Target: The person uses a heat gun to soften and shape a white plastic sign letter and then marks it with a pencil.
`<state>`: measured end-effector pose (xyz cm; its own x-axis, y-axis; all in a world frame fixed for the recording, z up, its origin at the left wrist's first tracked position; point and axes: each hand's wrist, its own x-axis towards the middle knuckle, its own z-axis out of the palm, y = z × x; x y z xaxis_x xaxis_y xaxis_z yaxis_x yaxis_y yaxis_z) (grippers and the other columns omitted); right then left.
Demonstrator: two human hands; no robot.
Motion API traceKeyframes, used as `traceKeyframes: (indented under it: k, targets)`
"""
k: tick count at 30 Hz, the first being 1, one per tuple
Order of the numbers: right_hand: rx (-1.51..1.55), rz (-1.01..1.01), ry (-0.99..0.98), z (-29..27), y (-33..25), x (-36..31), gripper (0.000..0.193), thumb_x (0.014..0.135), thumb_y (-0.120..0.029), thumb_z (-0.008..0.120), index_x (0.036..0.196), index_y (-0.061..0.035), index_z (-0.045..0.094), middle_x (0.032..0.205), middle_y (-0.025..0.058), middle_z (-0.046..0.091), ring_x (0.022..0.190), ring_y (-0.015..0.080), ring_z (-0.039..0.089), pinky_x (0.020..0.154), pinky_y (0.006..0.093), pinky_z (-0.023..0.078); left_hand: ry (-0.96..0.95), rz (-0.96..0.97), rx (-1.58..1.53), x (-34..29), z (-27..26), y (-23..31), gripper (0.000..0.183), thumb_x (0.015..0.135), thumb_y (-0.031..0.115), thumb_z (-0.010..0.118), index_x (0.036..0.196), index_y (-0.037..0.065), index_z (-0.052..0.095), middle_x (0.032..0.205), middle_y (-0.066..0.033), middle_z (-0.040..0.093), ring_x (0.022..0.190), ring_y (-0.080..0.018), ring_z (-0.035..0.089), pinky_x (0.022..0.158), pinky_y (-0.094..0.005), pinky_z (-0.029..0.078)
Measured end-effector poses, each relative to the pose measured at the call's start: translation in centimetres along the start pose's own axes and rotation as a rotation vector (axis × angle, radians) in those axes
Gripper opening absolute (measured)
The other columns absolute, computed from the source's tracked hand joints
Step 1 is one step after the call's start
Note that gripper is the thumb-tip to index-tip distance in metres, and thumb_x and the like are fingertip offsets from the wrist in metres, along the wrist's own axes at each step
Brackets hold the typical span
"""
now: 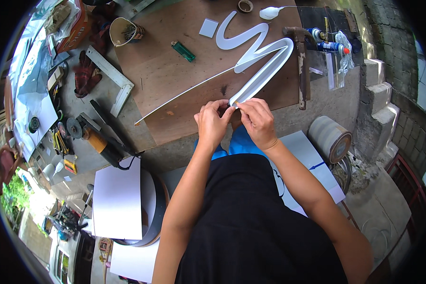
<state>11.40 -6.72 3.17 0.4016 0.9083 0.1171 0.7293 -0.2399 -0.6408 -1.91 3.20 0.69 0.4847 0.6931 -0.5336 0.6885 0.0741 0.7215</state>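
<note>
A white, curving letter-like piece (242, 40) with a raised rim lies on the brown board at the table's near side. My left hand (211, 122) is closed in a pinch at the lower tip of this piece. Right beside it, my right hand (258, 124) also pinches the tip, its fingertips almost touching the left ones. The fingers hide the very end. From the middle of the piece, a thin white strip (184, 96) runs out to the left across the board. A small white square (208, 28) and a green lighter (182, 51) lie beyond.
A hammer (300, 66) lies along the brown board's (151, 80) right edge, near spray cans (332, 47). To the left are a metal square (113, 78), a glove (85, 75), an angle grinder (92, 137) and a cup of nails (123, 35). White sheets (117, 199) lie beside me.
</note>
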Motion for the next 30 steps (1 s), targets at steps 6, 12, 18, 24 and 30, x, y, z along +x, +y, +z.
traceKeyframes:
  k: [6,12,18,24,30]
  targets:
    - [0.041,-0.011,-0.001,0.3,0.2,0.2,0.031,0.079,0.005,0.074,0.109,-0.0028,0.073,0.100,0.0111,0.071,0.100,0.0323,0.069,0.089,0.0427,0.057,0.026,0.006,0.016,-0.1,0.1,0.1,0.031,0.090,0.031,0.082,0.113,0.009,0.082,0.099,-0.0085,0.078,0.087,-0.0228,0.067,0.092,-0.0406,0.047]
    - [0.063,-0.007,0.015,0.7,0.3,0.1,0.030,0.080,0.007,0.074,0.108,-0.0031,0.073,0.100,0.0108,0.071,0.099,0.0325,0.069,0.087,0.0425,0.058,0.024,0.018,0.038,-0.1,0.0,0.2,0.030,0.091,0.031,0.082,0.112,0.010,0.082,0.100,-0.0088,0.078,0.088,-0.0238,0.067,0.093,-0.0403,0.048]
    - [0.065,-0.008,0.008,0.9,0.3,0.0,0.032,0.078,0.007,0.075,0.108,-0.0046,0.073,0.101,0.0096,0.070,0.101,0.0313,0.068,0.089,0.0423,0.057,0.001,-0.008,0.035,0.1,-0.2,0.4,0.030,0.091,0.031,0.082,0.112,0.010,0.082,0.100,-0.0081,0.078,0.086,-0.0236,0.067,0.090,-0.0405,0.049]
    - [-0.015,-0.050,-0.049,-0.6,0.3,0.2,0.033,0.077,0.004,0.077,0.107,-0.0056,0.074,0.102,0.0085,0.070,0.105,0.0294,0.068,0.092,0.0419,0.054,-0.020,0.107,-0.011,0.8,-1.3,1.0,0.022,0.098,0.018,0.072,0.116,0.006,0.075,0.105,-0.0117,0.075,0.088,-0.0269,0.069,0.084,-0.0401,0.053]
    - [-0.013,-0.043,-0.018,-0.3,0.8,-0.2,0.034,0.075,0.005,0.077,0.108,-0.0040,0.075,0.102,0.0094,0.070,0.106,0.0296,0.067,0.094,0.0431,0.054,-0.227,0.387,0.143,5.4,-4.2,6.0,0.024,0.096,0.002,0.060,0.113,0.001,0.076,0.110,-0.0192,0.075,0.103,-0.0380,0.072,0.090,-0.0453,0.056]
